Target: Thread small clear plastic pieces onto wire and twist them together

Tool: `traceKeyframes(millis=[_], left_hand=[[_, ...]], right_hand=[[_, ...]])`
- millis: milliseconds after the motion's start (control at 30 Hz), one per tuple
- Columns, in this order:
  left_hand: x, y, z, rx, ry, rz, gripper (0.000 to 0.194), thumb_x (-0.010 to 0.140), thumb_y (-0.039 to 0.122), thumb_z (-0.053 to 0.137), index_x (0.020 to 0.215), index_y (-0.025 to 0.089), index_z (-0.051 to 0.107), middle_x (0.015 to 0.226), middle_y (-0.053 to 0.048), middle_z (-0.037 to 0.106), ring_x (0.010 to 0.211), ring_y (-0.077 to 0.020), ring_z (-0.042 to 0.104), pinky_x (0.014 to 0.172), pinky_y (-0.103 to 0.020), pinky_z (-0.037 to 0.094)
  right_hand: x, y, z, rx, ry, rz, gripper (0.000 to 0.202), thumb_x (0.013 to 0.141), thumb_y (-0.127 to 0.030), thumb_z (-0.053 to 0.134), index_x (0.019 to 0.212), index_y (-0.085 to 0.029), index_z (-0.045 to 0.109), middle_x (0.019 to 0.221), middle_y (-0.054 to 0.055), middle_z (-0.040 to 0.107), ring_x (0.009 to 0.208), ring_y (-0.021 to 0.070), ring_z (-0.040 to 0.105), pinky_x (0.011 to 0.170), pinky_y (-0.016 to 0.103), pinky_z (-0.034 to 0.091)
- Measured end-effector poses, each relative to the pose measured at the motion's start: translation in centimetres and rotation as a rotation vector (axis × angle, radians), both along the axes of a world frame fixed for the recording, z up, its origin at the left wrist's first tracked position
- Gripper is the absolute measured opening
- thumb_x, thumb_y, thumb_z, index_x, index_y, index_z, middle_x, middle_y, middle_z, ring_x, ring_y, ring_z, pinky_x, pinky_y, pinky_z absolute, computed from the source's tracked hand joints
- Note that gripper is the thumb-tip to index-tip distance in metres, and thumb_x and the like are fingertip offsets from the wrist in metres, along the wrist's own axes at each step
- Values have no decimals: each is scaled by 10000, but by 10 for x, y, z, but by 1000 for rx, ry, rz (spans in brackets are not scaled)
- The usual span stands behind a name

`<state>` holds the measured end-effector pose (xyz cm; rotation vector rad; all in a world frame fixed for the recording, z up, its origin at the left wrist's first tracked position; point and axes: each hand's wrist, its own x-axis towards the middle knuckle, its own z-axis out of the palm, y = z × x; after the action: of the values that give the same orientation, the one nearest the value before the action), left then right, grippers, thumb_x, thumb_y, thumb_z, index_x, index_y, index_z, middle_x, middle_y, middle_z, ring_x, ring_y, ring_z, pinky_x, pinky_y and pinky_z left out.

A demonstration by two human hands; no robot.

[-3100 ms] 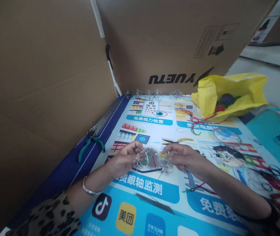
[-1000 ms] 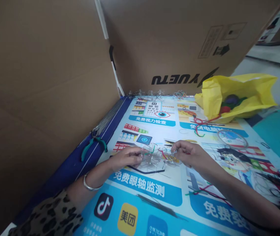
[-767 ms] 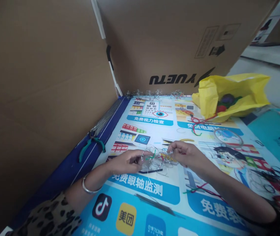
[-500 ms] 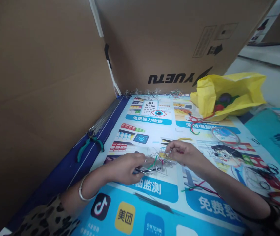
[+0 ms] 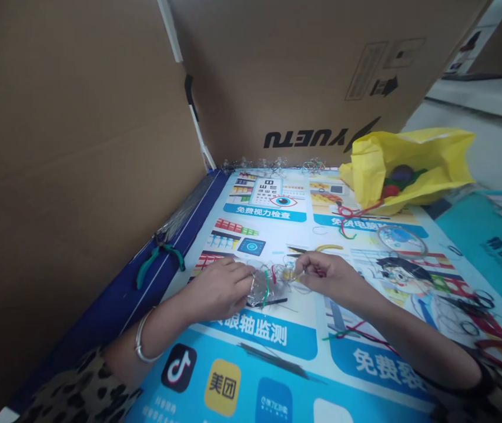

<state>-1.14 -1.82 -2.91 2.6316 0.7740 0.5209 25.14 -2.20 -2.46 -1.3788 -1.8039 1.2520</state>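
Note:
Between my hands, over the printed poster, is a wire craft piece of thin silvery wire with green, red and yellow strands. My left hand is closed round its left side, back of the hand up. At its right end, my right hand pinches a wire by the yellowish part. The wire end inside those fingertips is too fine to make out. Just behind my right hand lies a pair of yellow-handled pliers, its dark jaws pointing left. A thin dark stick shows below the wire piece.
Teal-handled pliers lie at the left beside a bundle of straight wires. A yellow bag holds coloured balls, with red cord trailing out. Black scissors and a hoop lie right. Cardboard walls enclose the back and left.
My left hand has rolled over, its back now facing up, and shifted slightly up and left. The wire piece has turned with it, showing more of its silvery side. My right hand stays pinched.

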Motion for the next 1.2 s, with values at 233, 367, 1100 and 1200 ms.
traceKeyframes(millis=[233,367,1100,1200], left_hand=[[1,-2,-4,-160,-161,9,449,763,81,496,1184,225,557,1119,-88,637,1010,-241,585,860,-364,430],[1,-2,-8,-251,-233,47,459,794,67,458,1212,235,540,1167,-72,619,1082,-214,567,923,-347,417],[18,-5,-8,-515,-587,314,157,724,266,674,740,135,589,790,-53,616,766,-166,569,713,-287,443],[22,-6,-9,-544,-691,327,181,686,218,703,685,153,534,786,-29,592,775,-146,557,716,-267,439]], right_hand=[[0,-1,4,36,-59,-44,125,694,-216,516,791,-196,592,496,-82,304,456,85,306,459,222,249],[-1,-2,3,53,-74,-24,115,699,-204,508,773,-200,595,489,-82,304,457,89,313,461,223,249],[-8,-9,1,106,-136,14,155,694,-143,474,766,-200,599,504,-76,324,484,95,345,474,213,270],[-8,-9,2,120,-132,19,164,695,-144,467,767,-200,603,505,-75,326,484,95,350,478,211,277]])
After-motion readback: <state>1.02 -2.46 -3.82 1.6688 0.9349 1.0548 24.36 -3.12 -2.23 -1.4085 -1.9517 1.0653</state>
